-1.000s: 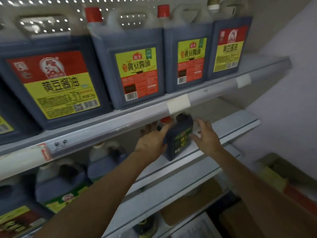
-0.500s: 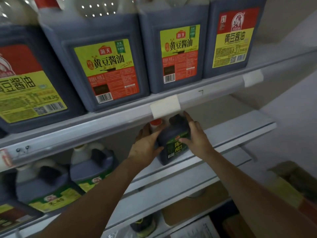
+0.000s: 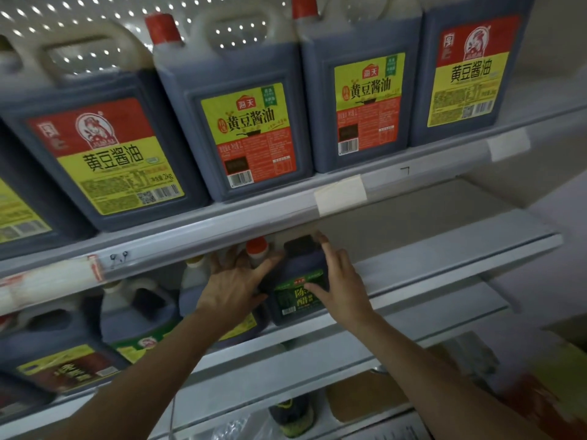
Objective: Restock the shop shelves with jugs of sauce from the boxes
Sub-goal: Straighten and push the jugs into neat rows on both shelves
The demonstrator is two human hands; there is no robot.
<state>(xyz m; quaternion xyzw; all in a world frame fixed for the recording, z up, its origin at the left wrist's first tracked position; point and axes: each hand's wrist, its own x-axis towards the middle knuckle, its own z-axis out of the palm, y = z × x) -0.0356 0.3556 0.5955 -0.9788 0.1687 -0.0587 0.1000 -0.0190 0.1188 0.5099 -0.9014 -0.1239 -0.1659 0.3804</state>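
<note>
Green-labelled jug [image 3: 298,290] stands on the middle shelf [image 3: 444,262], just right of a red-capped jug [image 3: 257,249]. Left hand [image 3: 235,287] and right hand [image 3: 340,281] are pressed flat-fingered against its sides. It should be slid back squarely, label kept forward.

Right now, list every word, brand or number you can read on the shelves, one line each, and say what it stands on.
"黄豆酱油" and "2kg": red-and-yellow label, far-left top-shelf jug.
"海天" and "黄豆酱油": second top-shelf jug.
"海天" and "黄豆酱油": third top-shelf jug.
"黄豆酱油": right-hand top-shelf jug.
"陈" and "醋", partly covered: green label of the small jug between the left hand and right hand.
Fine print, barcodes, shelf tags, lower-left labels: too blurred.
</note>
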